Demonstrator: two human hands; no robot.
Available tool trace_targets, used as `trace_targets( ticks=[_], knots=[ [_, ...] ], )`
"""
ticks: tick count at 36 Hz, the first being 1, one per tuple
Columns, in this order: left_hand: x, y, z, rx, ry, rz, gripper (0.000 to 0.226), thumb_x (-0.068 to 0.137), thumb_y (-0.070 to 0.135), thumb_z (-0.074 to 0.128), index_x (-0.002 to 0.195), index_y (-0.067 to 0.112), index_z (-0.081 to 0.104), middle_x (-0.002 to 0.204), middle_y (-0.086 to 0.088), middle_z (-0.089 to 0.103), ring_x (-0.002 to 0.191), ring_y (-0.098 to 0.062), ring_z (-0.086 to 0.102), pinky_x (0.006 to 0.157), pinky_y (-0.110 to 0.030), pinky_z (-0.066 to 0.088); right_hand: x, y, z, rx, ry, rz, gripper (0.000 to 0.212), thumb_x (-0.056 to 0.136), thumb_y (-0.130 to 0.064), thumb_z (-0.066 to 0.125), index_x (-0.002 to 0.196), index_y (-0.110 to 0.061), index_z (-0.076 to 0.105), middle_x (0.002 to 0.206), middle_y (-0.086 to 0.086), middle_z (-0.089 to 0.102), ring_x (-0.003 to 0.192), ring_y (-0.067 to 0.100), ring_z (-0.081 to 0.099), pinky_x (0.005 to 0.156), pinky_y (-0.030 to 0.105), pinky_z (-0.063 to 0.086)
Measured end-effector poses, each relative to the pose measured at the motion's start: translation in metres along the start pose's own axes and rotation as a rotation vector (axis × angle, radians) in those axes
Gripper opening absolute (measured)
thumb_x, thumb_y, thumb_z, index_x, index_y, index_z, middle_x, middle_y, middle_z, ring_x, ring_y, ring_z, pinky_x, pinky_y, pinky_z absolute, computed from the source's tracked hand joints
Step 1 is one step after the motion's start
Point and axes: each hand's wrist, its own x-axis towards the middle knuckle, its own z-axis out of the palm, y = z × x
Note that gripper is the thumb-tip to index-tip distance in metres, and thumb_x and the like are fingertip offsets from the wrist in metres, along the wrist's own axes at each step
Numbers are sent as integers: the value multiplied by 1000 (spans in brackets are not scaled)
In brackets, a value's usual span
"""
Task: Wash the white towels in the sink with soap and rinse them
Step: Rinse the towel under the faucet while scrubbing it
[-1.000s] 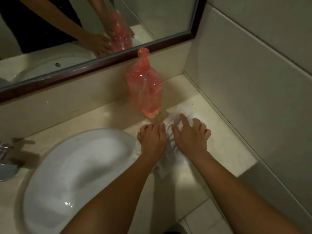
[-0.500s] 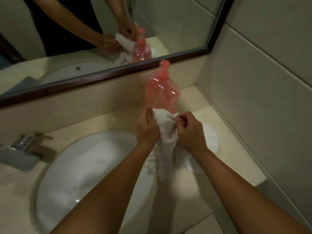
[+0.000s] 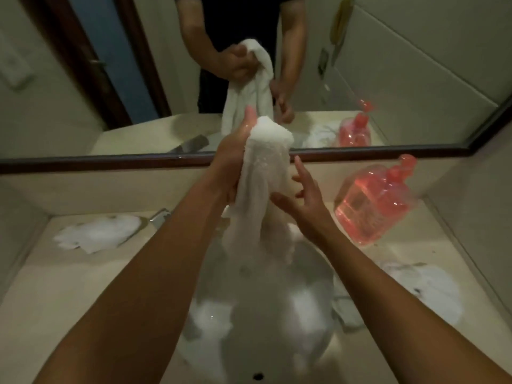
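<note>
Left hand point(image 3: 232, 164) grips a white towel point(image 3: 263, 173) near its top, letting it hang over the sink point(image 3: 277, 314). Right hand point(image 3: 304, 200) is beside it, fingers spread, thumb touching the cloth. More towels point(image 3: 97, 234) lie on the desk point(image 3: 55, 286), near a pink soap bottle point(image 3: 374, 200).

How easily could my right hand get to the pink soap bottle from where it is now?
Probably easily. The right hand is open beside the hanging white towel, holding nothing, and the pink soap bottle stands on the counter just to its right with nothing between them.
</note>
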Motion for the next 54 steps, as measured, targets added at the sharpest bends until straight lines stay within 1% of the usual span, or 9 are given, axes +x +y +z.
trace_targets(
  ticks=[3, 7, 18, 25, 30, 36, 43, 48, 54],
  knots=[
    [-4, 7, -25, 130, -97, -16, 54, 105, 66, 44, 88, 20, 68, 74, 3, 75, 75, -12, 74, 72, -24, 59, 18, -20, 23, 145, -203, -35, 121, 62, -64, 85, 164, -39, 25, 159, -4, 47, 143, 16, 49, 113, 40, 49],
    [-4, 5, -51, 210, -54, 1, 48, 109, 57, 42, 90, 17, 61, 67, 11, 75, 57, 7, 66, 59, -6, 50, 27, -33, 54, 306, -392, 50, 71, 68, -42, 84, 133, -22, 65, 126, -2, 76, 121, 18, 71, 106, 42, 57],
    [2, -27, -113, -236, -118, -237, 93, 104, 76, 18, 130, 2, 69, 127, -23, 73, 119, -36, 71, 98, -44, 58, 7, -54, 70, 731, -473, 265, 30, 95, -32, 61, 111, -20, 83, 115, 10, 79, 105, 24, 77, 84, 36, 64],
    [12, -31, -102, 100, 222, -49, 51, 109, 56, 47, 100, 13, 72, 105, -8, 79, 100, -25, 75, 97, -48, 61, 7, -51, 42, 627, -440, 340, 40, 102, -32, 65, 126, 0, 69, 86, 19, 76, 43, 20, 67, 31, 24, 47],
    [14, -7, -89, 171, 142, 15, 61, 104, 62, 55, 109, 5, 75, 98, -5, 78, 94, -22, 75, 92, -45, 61, 13, -29, 21, 356, -387, 318, 47, 84, -25, 87, 121, 1, 74, 119, 25, 76, 114, 44, 72, 105, 61, 55],
    [18, 10, -56, 372, -13, 36, 63, 103, 66, 52, 135, 13, 66, 119, 2, 66, 108, -17, 64, 94, -37, 52, 18, -31, 4, -81, -536, 271, 40, 74, -23, 96, 111, -19, 79, 106, 0, 82, 101, 20, 78, 101, 48, 60],
    [42, 27, -39, 508, 20, 249, 49, 106, 56, 54, 69, 25, 47, 61, 10, 44, 52, -5, 42, 55, -24, 36, 14, -29, 16, 356, -574, 391, 57, 71, -4, 82, 127, -9, 70, 118, 14, 78, 109, 32, 76, 94, 48, 62],
    [47, -4, -46, 463, -7, 82, 101, 89, 91, 34, 150, 13, 58, 153, -10, 57, 141, -26, 54, 121, -48, 39, 14, -27, 21, 691, -477, 492, 40, 74, -8, 73, 113, -3, 76, 104, 18, 78, 91, 30, 78, 76, 39, 66],
    [24, -102, -73, 529, 156, -118, 95, 105, 72, 10, 148, 1, 57, 152, -21, 57, 142, -37, 52, 122, -48, 36, 16, -18, 29, 825, -328, 584, 50, 64, -16, 79, 110, 4, 72, 92, 22, 74, 81, 32, 74, 79, 41, 60]
  ],
)
